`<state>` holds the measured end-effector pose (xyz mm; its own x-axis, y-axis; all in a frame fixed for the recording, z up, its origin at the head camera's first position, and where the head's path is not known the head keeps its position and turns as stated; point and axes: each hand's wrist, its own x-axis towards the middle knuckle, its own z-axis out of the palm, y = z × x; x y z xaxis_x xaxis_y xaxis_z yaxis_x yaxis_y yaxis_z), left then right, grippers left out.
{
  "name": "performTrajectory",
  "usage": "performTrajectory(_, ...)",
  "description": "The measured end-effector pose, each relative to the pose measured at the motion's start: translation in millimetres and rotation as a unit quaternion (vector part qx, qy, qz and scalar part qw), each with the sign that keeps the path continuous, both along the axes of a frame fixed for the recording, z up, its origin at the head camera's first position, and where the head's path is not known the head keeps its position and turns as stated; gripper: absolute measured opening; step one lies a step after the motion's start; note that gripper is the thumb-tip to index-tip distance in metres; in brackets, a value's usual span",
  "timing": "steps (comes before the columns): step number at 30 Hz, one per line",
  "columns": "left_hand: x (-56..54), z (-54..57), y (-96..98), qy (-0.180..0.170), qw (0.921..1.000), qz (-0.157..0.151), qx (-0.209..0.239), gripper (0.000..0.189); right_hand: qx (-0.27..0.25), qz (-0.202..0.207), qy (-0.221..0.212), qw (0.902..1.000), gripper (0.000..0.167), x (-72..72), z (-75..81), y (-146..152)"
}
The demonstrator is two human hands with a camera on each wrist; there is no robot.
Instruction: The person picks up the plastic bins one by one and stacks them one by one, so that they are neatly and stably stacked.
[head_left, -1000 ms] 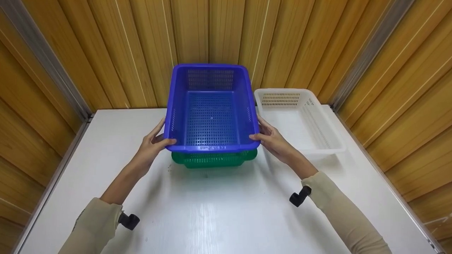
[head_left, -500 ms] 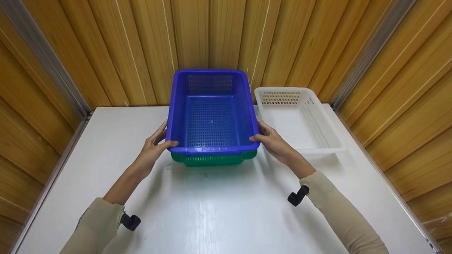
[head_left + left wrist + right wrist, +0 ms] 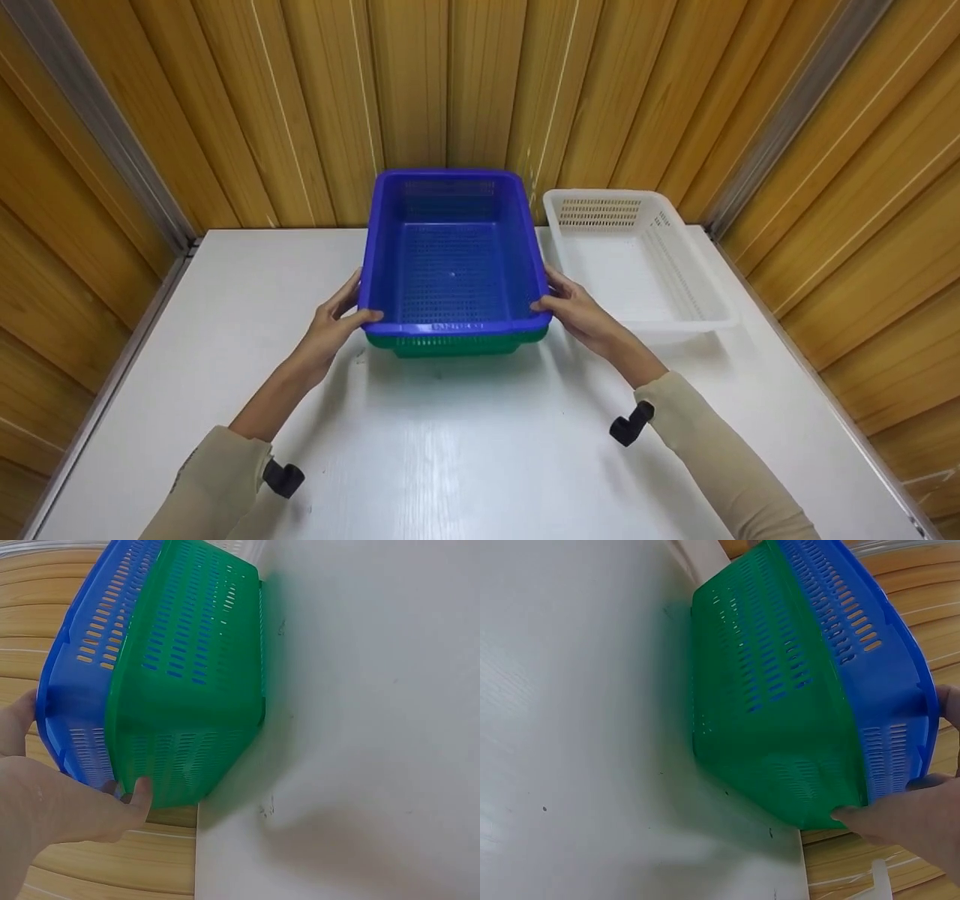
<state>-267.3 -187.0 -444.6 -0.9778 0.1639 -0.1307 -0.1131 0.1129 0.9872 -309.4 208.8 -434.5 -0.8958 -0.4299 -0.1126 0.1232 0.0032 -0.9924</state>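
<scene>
A blue plastic basket sits partly inside a green plastic basket, its upper walls standing above the green rim. My left hand grips the blue basket's near left corner, thumb over the rim and fingers along the outer wall. At the near right corner my right hand holds the same rim in a similar way. Both wrist views show the green basket resting on the table with the blue basket nested in it. A fingertip of each hand reaches the green basket's side.
To the right stands a white plastic basket, close beside the blue one. All stand on a white table against wood-patterned panels. Metal posts mark the corners.
The blue basket has come down deeper into the green basket, its far rim dropping lower in view. Both hands have kept their grip and moved down with it.
</scene>
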Motion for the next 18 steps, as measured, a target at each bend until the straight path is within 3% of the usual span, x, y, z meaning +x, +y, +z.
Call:
performTrajectory(7, -2.0, -6.0, 0.5, -0.008, 0.9999, 0.005, -0.005, 0.086, 0.002, 0.005, 0.006, 1.0, 0.088, -2.8, -8.2, 0.9)
performTrajectory(18, -6.4, -12.2, 0.3, -0.023, 0.9997, 0.004, -0.001, 0.085, 0.028, -0.011, -0.025, 0.9992, 0.088, -6.4, -13.4, -1.4)
